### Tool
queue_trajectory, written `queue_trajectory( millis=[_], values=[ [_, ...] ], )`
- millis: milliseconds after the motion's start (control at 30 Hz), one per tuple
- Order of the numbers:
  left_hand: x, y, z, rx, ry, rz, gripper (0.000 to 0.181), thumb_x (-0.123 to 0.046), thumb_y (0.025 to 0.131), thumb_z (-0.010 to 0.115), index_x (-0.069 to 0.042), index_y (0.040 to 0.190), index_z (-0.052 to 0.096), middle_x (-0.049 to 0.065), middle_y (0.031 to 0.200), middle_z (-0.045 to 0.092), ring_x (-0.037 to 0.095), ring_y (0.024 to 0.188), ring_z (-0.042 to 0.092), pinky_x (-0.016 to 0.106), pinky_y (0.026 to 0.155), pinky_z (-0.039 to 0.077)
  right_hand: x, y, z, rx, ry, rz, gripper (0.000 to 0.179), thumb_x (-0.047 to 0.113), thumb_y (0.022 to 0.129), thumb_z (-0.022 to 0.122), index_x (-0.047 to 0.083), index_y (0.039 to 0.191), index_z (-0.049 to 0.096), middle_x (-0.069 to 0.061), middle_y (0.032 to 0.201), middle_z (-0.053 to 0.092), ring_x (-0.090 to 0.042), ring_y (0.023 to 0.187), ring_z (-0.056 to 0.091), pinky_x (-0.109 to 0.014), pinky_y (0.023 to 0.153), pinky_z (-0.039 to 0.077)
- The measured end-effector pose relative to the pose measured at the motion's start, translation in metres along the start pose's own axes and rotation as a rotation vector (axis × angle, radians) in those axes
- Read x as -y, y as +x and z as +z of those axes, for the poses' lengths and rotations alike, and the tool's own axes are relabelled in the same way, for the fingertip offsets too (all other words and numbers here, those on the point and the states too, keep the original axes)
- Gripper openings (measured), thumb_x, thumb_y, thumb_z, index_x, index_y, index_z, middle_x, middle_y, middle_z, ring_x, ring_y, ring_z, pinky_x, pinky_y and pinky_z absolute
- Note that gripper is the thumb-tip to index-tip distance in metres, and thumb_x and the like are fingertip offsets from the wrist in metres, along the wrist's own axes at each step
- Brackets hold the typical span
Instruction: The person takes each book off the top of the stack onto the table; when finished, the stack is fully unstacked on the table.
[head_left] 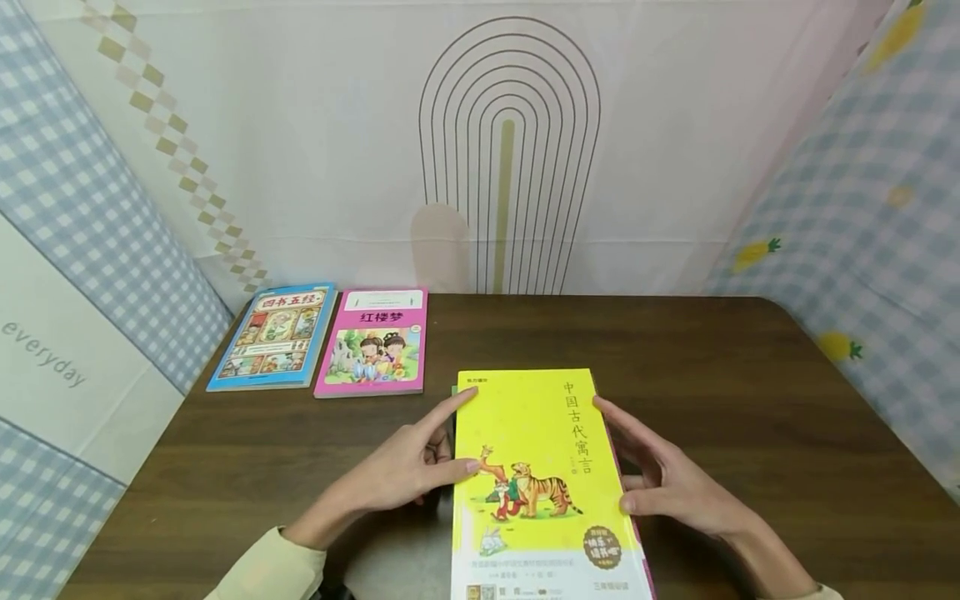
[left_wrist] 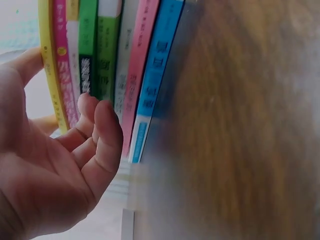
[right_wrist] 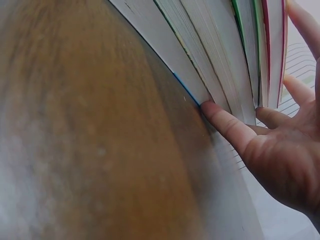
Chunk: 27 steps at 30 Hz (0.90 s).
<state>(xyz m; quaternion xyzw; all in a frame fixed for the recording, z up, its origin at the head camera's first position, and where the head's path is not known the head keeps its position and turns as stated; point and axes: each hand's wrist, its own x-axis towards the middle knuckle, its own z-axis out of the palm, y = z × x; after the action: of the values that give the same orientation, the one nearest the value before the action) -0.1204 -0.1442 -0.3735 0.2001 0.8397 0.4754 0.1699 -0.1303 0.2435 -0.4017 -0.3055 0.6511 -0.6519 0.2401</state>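
Observation:
A yellow book (head_left: 517, 433) with a tiger and other animals on its cover lies on top of a stack of books (left_wrist: 107, 55). My left hand (head_left: 408, 462) is at the stack's left side, its index finger and thumb touching the yellow book's edge. In the left wrist view its other fingers bend loosely beside the coloured spines. My right hand (head_left: 675, 483) is on the opposite side, index fingertip and thumb at the yellow book's right edge. In the right wrist view, its fingers touch the page edges (right_wrist: 210, 55) and one fingertip reaches the lowest, blue-edged book.
A blue book (head_left: 273, 337) and a pink book (head_left: 372, 342) lie side by side at the back left of the dark wooden table (head_left: 675, 358). A patterned cloth (head_left: 337, 142) hangs behind the table, with checked cloth at both sides.

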Motion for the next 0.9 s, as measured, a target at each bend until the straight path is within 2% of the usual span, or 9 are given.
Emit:
queue_trajectory(
  millis=[167,267,400,500,600,767,900],
  values=[
    [0.004,-0.006,-0.008,-0.006,-0.052,-0.019,0.083,-0.040,0.100,0.074,-0.047,0.166,0.023,0.008,0.086,0.059,0.013,0.059,0.055,0.039,0.052,0.057,0.003,0.001,0.001,-0.022,-0.030,0.042,0.097,0.003,0.096,0.071,0.021,0.172,0.014,-0.008,0.176,0.015,-0.010,0.147,0.044,-0.040,0.106,0.058],
    [0.005,-0.009,-0.011,0.001,-0.096,-0.014,0.083,-0.036,0.101,0.073,-0.043,0.167,0.023,0.009,0.088,0.061,0.015,0.061,0.058,0.041,0.054,0.059,0.006,0.001,0.002,-0.029,-0.044,0.103,0.095,0.007,0.096,0.072,0.024,0.171,0.017,-0.015,0.173,0.019,-0.022,0.147,0.043,-0.047,0.100,0.061],
    [0.004,-0.010,-0.013,0.048,-0.171,0.027,0.080,-0.030,0.103,0.071,-0.032,0.168,0.025,0.010,0.104,0.070,0.018,0.069,0.065,0.039,0.056,0.061,0.007,0.001,0.001,-0.013,-0.024,0.136,0.091,0.010,0.098,0.069,0.024,0.171,0.017,-0.020,0.171,0.017,-0.036,0.147,0.040,-0.054,0.095,0.061],
    [0.005,-0.010,-0.014,0.099,-0.251,0.057,0.079,-0.024,0.103,0.071,-0.023,0.169,0.027,0.014,0.123,0.072,0.018,0.074,0.069,0.035,0.056,0.060,0.007,0.001,-0.001,-0.001,0.015,0.122,0.090,0.006,0.099,0.067,0.021,0.172,0.016,-0.017,0.171,0.019,-0.033,0.145,0.043,-0.053,0.098,0.060],
    [0.007,-0.011,-0.016,0.136,-0.319,0.070,0.081,-0.019,0.101,0.072,-0.019,0.169,0.027,0.016,0.132,0.071,0.015,0.072,0.068,0.031,0.056,0.058,0.006,0.000,-0.002,-0.003,0.038,0.118,0.090,0.003,0.099,0.066,0.020,0.171,0.017,-0.012,0.169,0.023,-0.025,0.142,0.047,-0.052,0.099,0.060],
    [0.011,-0.012,-0.020,0.151,-0.371,0.107,0.081,-0.017,0.101,0.072,-0.015,0.169,0.028,0.020,0.134,0.069,0.012,0.065,0.063,0.028,0.055,0.056,0.004,-0.001,-0.001,-0.019,0.034,0.157,0.089,0.007,0.099,0.067,0.022,0.171,0.018,-0.012,0.168,0.024,-0.024,0.141,0.047,-0.052,0.099,0.060],
    [0.013,-0.012,-0.021,0.159,-0.428,0.136,0.082,-0.014,0.101,0.073,-0.012,0.168,0.027,0.025,0.139,0.065,0.011,0.066,0.065,0.026,0.056,0.056,0.004,-0.003,0.000,-0.028,0.036,0.177,0.089,0.008,0.099,0.067,0.023,0.171,0.018,-0.015,0.168,0.022,-0.027,0.140,0.048,-0.053,0.098,0.060]
  ],
)
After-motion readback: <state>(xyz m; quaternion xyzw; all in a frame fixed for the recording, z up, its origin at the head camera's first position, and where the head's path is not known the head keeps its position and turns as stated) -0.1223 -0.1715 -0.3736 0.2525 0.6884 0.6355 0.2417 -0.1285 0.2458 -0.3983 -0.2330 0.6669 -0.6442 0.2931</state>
